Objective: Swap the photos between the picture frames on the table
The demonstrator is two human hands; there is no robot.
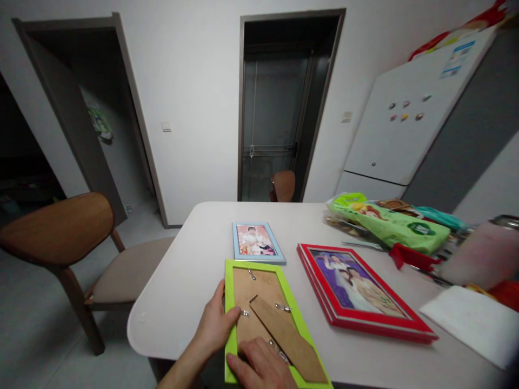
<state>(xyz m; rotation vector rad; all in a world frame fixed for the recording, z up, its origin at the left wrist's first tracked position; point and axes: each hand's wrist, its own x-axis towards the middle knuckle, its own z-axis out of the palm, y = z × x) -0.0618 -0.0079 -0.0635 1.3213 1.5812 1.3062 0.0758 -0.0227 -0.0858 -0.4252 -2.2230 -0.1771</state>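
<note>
A green picture frame point(284, 292) lies face down on the white table point(182, 302), its brown backing board and stand leg showing. My left hand point(214, 327) rests on the frame's left edge, thumb along the green border, fingers on the table beside it. Lower down, my right hand point(261, 370) lies flat on the backing board near its bottom end, fingers stretched toward the left. Neither hand lifts the frame. A small blue frame point(257, 243) with a photo lies just beyond it. To the right sits a larger red frame point(360, 292) with a photo, face up.
A green snack bag point(389, 224) and a red-handled tool point(409, 255) lie at the table's right, with a white paper point(470, 321) nearer. A wooden chair point(65, 237) stands left of the table. A white fridge point(405, 129) and two dark doorways are behind.
</note>
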